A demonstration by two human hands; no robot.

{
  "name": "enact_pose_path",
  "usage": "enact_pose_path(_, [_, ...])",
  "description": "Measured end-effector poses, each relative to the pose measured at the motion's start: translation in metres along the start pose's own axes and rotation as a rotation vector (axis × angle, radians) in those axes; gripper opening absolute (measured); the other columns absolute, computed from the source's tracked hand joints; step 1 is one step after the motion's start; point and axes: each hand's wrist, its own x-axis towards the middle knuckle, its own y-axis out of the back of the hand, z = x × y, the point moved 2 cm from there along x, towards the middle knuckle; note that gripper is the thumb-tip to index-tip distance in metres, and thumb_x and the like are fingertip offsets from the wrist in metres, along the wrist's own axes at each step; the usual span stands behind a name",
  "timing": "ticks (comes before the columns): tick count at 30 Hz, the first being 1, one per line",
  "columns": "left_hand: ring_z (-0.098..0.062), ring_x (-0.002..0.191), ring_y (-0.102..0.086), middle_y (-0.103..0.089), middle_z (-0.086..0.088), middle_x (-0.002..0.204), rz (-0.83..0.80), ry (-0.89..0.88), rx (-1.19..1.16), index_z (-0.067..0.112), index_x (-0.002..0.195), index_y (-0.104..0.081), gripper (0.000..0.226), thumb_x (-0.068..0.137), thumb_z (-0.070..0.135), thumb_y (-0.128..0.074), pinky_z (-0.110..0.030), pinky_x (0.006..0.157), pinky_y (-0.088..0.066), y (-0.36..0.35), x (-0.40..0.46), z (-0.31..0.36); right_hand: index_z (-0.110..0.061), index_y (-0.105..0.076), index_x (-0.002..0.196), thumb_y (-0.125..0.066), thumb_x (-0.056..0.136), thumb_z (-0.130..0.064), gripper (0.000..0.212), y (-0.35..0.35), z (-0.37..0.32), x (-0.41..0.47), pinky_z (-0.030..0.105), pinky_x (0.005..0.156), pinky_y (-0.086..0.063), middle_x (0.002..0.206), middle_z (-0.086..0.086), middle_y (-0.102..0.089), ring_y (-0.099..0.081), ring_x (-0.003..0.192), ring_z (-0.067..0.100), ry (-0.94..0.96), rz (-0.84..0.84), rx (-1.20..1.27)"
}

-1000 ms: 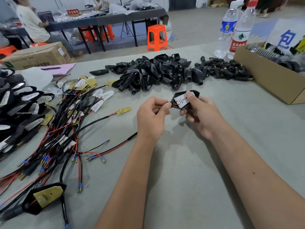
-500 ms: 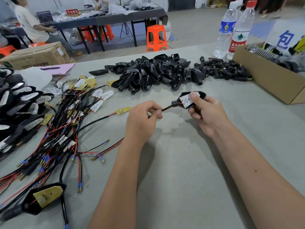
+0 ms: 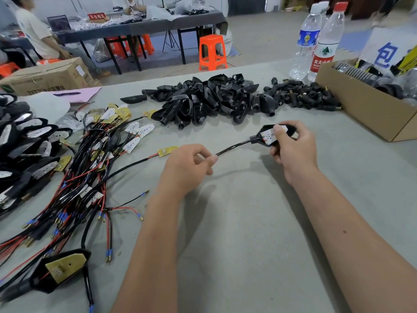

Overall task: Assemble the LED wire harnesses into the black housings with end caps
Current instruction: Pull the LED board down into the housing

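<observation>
On the table (image 3: 248,256), the pile of housings (image 3: 203,100) lies at the far middle, and the heap of end caps (image 3: 302,93) is just right of it. Further right stands the cardboard box (image 3: 365,109), with two bottles (image 3: 316,41) behind it. The bundle of wire harnesses (image 3: 85,168) lies at the left, and the finished pieces (image 3: 24,141) are left of it. Near the middle, the right hand (image 3: 293,150) holds one housing (image 3: 270,134) above the table, and the left hand (image 3: 187,168), left of it, holds its cable (image 3: 232,147).

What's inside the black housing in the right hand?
A white LED board sits in the black housing, red wire at its neck. The right hand thumb covers the board's far end; beneath it is hidden.
</observation>
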Motion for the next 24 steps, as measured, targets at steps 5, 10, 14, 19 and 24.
enact_pose_path(5, [-0.013, 0.046, -0.045, -0.075, -0.004, 0.071, 0.002, 0.187, -0.309, 0.014, 0.090, -0.073, 0.010, 0.097, 0.014, -0.066, -0.021, 0.048, -0.039, 0.039, -0.010, -0.015, -0.014, -0.061, 0.083, -0.044, 0.109, -0.020, 0.031, 0.010, 0.000, 0.013, 0.021, 0.033, -0.031, 0.071, 0.008, -0.067, -0.051, 0.041, 0.013, -0.063, 0.055, 0.077])
enact_pose_path(10, [-0.011, 0.067, -0.060, -0.074, -0.014, 0.104, -0.034, 0.149, -1.239, 0.008, 0.093, -0.079, 0.022, 0.094, 0.017, -0.059, -0.016, 0.063, -0.052, 0.052, -0.014, -0.008, -0.021, -0.074, 0.082, -0.060, 0.100, -0.018, 0.023, 0.021, 0.002, 0.018, 0.026, 0.049, -0.042, 0.055, -0.002, -0.065, -0.056, 0.050, 0.012, 0.040, 0.062, -0.346])
enact_pose_path(14, [-0.034, 0.123, -0.062, -0.053, -0.037, 0.140, -0.146, 0.089, -1.664, -0.013, 0.125, -0.065, 0.059, 0.096, 0.039, -0.064, -0.032, 0.104, -0.050, 0.036, -0.013, -0.002, -0.019, -0.072, 0.081, -0.063, 0.097, -0.016, 0.019, 0.037, -0.006, 0.022, 0.027, 0.072, -0.046, 0.075, 0.003, -0.071, -0.064, 0.075, 0.020, 0.166, 0.121, -0.671])
enact_pose_path(19, [-0.030, 0.122, -0.067, -0.069, -0.022, 0.127, 0.118, 0.025, -1.305, -0.008, 0.134, -0.056, 0.060, 0.090, 0.026, -0.077, -0.029, 0.099, -0.055, 0.003, 0.026, 0.014, -0.019, -0.074, 0.068, -0.077, 0.089, -0.017, 0.021, 0.040, -0.029, 0.020, 0.017, 0.044, -0.041, 0.050, -0.003, -0.066, -0.056, 0.043, 0.006, 0.046, -0.323, -0.944])
enact_pose_path(24, [-0.024, 0.116, -0.070, -0.071, -0.009, 0.128, -0.007, 0.004, -0.778, 0.004, 0.143, -0.052, 0.093, 0.062, 0.023, -0.094, -0.033, 0.098, -0.056, -0.027, 0.073, 0.025, -0.007, -0.076, 0.078, -0.076, 0.092, -0.015, 0.016, 0.029, -0.045, 0.014, 0.021, 0.045, -0.043, 0.068, 0.006, -0.074, -0.060, 0.051, 0.012, -0.178, -0.939, -0.988])
